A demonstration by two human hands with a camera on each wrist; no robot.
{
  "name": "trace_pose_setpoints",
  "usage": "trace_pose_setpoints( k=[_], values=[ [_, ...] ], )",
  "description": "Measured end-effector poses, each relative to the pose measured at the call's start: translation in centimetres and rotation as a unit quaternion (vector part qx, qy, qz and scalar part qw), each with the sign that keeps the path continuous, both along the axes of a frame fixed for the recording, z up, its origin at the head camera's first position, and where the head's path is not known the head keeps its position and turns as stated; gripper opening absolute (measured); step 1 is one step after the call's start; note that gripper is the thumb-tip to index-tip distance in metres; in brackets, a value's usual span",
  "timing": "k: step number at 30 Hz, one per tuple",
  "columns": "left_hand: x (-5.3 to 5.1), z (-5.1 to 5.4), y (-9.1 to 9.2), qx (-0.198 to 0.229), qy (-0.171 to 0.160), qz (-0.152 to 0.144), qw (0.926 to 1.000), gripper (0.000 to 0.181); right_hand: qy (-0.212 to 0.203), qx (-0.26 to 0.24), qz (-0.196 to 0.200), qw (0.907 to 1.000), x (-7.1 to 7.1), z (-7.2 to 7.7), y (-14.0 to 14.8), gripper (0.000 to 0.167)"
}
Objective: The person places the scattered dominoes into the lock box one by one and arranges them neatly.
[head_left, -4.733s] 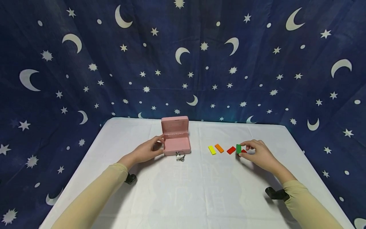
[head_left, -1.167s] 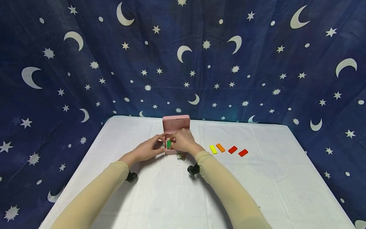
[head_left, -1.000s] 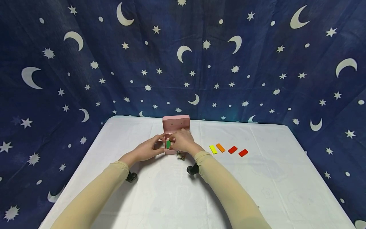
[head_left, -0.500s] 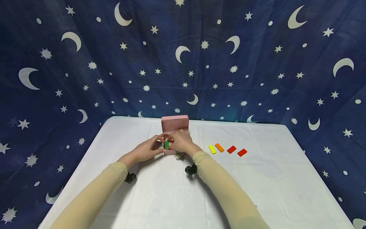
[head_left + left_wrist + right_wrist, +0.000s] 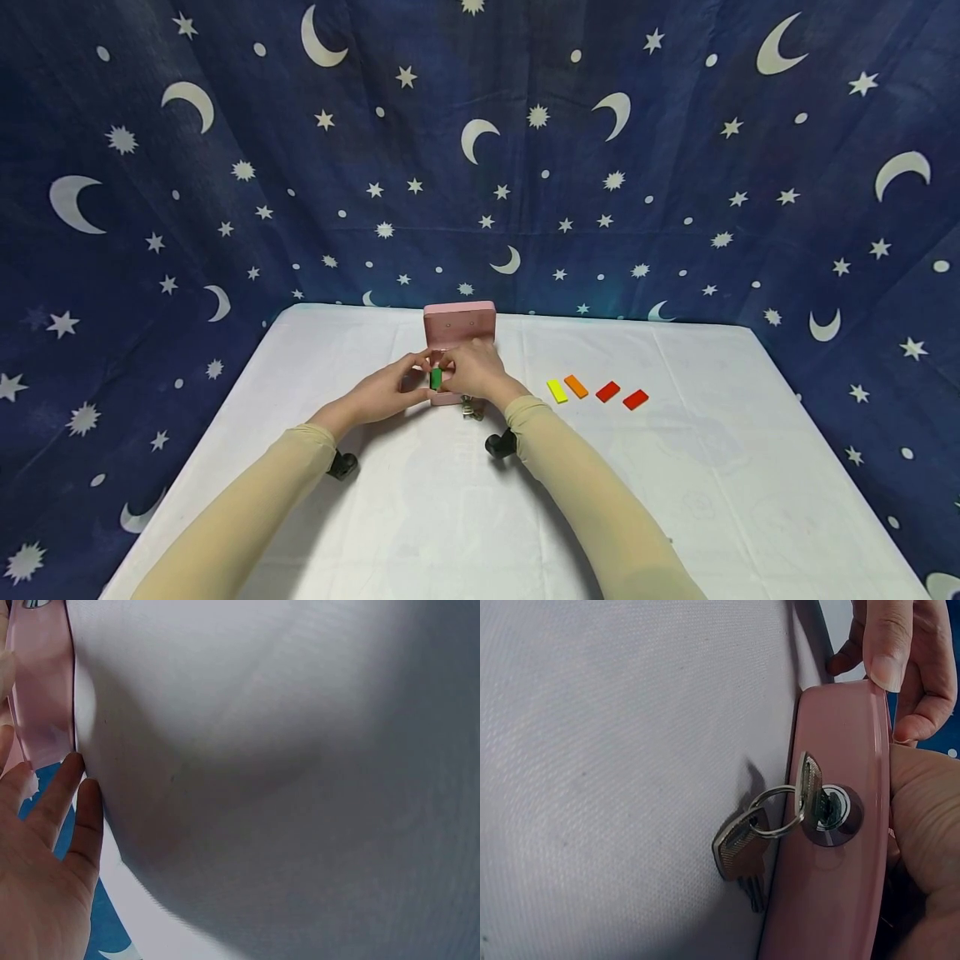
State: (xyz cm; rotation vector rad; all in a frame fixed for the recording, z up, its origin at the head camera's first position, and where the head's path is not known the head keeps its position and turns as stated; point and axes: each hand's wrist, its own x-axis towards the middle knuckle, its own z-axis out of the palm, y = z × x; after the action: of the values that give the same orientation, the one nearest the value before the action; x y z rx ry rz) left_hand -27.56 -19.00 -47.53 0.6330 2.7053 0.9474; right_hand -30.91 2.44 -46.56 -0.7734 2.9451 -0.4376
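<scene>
A small pink cash box stands with its lid raised at the back middle of the table. My left hand holds its left side, the thumb at the front corner and fingers toward the back. Inside, near the left wall, my right hand pinches a green block, which stands on end. In the right wrist view a key sits in the front lock, with a second key hanging from the ring. My right fingertips are hidden there.
To the right of the box lie a yellow block, an orange block and two red blocks, flat in a loose row on the white cloth. A dark blue star-and-moon curtain hangs behind.
My right hand has carried the green block from the right end of the row into the box, then shifted it slightly left toward the wall. My left hand has stayed on the box.
</scene>
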Motion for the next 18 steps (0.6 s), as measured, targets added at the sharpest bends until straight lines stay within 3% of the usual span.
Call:
trace_pose_setpoints(
  k=[9,18],
  values=[
    [0.0,0.1,0.1,-0.004,0.004,0.000,1.0000,0.045,-0.006,-0.002,-0.002,1.0000,-0.1,-0.1,0.3,0.041],
    [0.0,0.1,0.0,-0.004,0.008,-0.006,0.9999,0.044,-0.006,-0.016,0.005,0.9998,0.1,1.1,1.3,0.040]
  ],
)
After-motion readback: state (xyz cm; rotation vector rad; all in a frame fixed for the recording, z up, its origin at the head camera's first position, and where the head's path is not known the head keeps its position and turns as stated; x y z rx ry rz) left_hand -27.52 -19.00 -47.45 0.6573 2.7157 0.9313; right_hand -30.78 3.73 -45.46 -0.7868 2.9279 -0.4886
